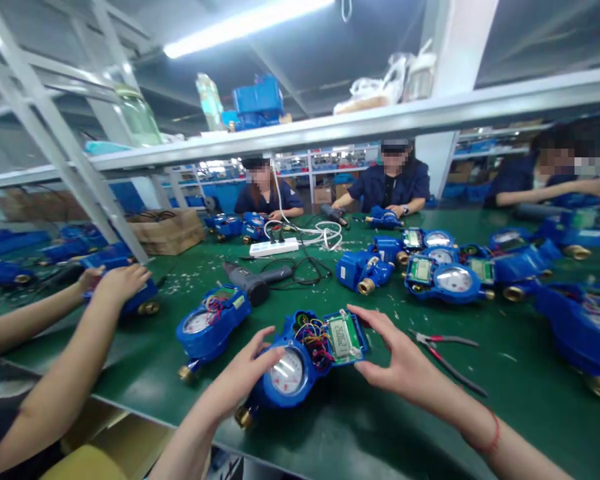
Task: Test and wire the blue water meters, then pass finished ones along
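Blue water meter [270,395]: on the green bench mat [520,400] directly in front of the person, between both hands, glass dial facing up, brass threaded end [244,417] toward the lower left; whether it rests on the mat or is slightly raised cannot be told.
Circuit board [343,337]: green, with a small LCD, tilted at the meter's open end and joined to it by a bundle of coloured wires [316,345].
Left hand [245,373]: grasping; fingers closed over the meter's rim beside the dial.
Right hand [397,353]: grasping; fingers and thumb spread around the board's outer edge, red thread bracelet [491,437] on the wrist.
Bench items: second opened meter [210,327] just left of the held one; black corded electric screwdriver [247,283] beyond it; red-handled pliers [443,353] right of the right hand, not touching it.
Co-worker at left: two bare forearms [55,363] reaching in, hands [123,283] on another blue meter [145,300].
Background: two seated co-workers [393,180] across the bench, more meters [443,280] between, white power strip [274,247] with white cable, metal shelf [330,133] overhead.
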`<state>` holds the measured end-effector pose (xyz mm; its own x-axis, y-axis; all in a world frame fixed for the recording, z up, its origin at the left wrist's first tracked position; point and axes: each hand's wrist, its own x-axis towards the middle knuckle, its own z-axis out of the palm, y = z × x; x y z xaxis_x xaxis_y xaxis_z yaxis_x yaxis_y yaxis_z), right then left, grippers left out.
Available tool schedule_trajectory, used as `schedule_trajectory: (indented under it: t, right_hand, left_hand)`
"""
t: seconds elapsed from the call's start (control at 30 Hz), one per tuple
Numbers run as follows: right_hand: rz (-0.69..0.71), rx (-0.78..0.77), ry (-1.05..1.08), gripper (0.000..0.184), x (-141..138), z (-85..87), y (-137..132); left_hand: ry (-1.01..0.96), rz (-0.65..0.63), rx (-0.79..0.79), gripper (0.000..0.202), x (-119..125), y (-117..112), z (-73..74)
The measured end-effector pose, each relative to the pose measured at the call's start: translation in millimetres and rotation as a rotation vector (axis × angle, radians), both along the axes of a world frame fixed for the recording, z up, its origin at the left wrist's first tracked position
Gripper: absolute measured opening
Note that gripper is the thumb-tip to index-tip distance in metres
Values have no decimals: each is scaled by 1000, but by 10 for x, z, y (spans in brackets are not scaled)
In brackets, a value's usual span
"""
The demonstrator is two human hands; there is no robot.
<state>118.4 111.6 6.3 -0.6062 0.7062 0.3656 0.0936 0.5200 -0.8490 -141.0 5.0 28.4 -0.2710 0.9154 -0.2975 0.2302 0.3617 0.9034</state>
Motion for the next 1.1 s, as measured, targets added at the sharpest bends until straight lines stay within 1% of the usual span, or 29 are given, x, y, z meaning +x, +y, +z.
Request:
schedule_trajectory:
  t: [0.1,0.17,0.27,0.37,0.47,0.53,0.6,0.67,0.77,0.83,0.9,0.97,1.03,1.1]
  right_hand:
    - [207,-119,114,69,-361,113,262]
    - [356,-203,174,69,-610,155,372]
    - [525,-305,216,71,-904,161,412]
    - [623,-371,198,70,-1041,136,385]
    - [648,-383,152,68,-1055,139,374]
    - [632,-374,129,67,-1038,163,367]
    - [586,-359,116,63,-1020,187,347]
    - [531,-343,101,63,-1004,197,314]
    - [472,-316,78,73,-970,158,252]
    - [422,-283,73,79,-936,87,188]
    - [346,-236,86,83,-899,-22,83]
    - [233,-176,126,82,-875,-159,-71]
    - [71,-115,161,78,-885,-299,-253]
    - [-107,-71,160,76,-942,-398,-412]
  left_hand:
    - [-207,-22,-77,67,-134,-53,27]
    - [-278,10,-72,67,-160,-134,-19]
    - [-379,87,-29,70,-127,-271,-120]
    - [-477,152,72,69,-58,-378,-183]
    - [-520,174,204,62,-4,-439,-198]
    - [-523,174,249,59,10,-450,-216]
    - [-523,177,283,59,3,-432,-271]
    - [-543,174,311,62,-22,-380,-376]
    - [-613,162,332,74,-78,-269,-585]
    - [-611,180,354,85,-112,-212,-701]
    - [-569,200,369,89,-130,-192,-759]
    - [-535,193,360,85,-128,-203,-760]
    - [-534,174,341,81,-109,-224,-733]
    - [-545,166,339,78,-84,-233,-717]
